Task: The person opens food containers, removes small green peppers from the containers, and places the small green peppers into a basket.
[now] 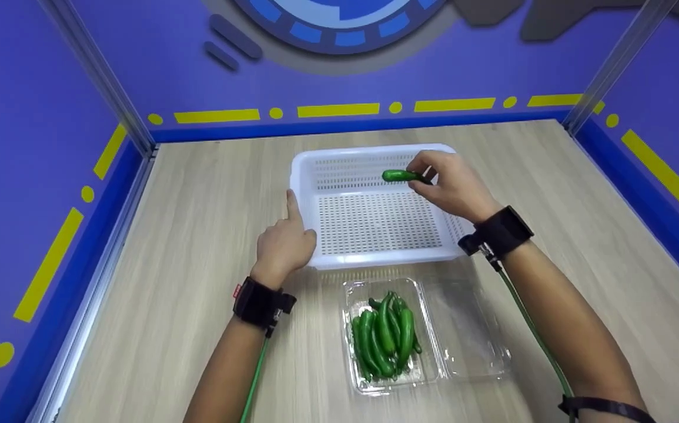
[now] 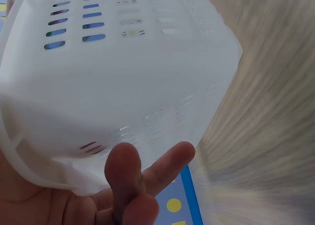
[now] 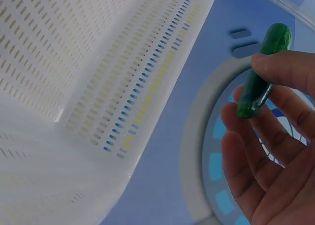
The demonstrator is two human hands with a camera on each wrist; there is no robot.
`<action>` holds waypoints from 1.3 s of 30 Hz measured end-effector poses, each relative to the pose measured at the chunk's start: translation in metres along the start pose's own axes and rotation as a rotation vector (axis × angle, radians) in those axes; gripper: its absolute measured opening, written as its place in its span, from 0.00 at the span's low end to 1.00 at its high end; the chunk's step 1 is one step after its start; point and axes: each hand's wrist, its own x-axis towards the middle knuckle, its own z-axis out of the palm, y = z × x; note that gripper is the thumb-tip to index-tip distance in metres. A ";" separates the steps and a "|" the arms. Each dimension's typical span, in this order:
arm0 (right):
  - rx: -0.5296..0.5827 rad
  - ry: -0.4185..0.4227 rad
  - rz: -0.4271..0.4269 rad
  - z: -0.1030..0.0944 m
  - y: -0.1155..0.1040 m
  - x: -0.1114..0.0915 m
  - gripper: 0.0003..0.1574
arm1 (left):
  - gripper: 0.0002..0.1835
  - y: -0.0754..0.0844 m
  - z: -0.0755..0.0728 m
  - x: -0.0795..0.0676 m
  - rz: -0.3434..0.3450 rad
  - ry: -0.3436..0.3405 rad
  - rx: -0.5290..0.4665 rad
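Over the far right part of a white plastic basket (image 1: 383,259), my right hand (image 1: 454,183) pinches a green chili pepper (image 1: 398,175) between thumb and fingers. The right wrist view shows the chili pepper (image 3: 268,62) under the thumb, with the other fingers spread loosely behind it. My left hand (image 1: 283,244) holds the basket's left rim, thumb over the rim and index finger pointing forward along the outside. From the left wrist, the fingers (image 2: 123,171) appear curled beside the basket's outer wall (image 2: 113,82). The slotted basket floor shows bare.
In front of the basket, a clear plastic box (image 1: 368,385) contains several green chili peppers (image 1: 383,335). Its transparent lid (image 1: 471,335) lies folded open to the right. Blue printed panels (image 1: 351,88) wall in the wooden table (image 1: 216,194) at the back and sides.
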 end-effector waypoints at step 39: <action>-0.048 -0.074 0.263 0.032 0.050 0.024 0.10 | 0.48 0.001 0.000 -0.001 -0.016 -0.008 0.023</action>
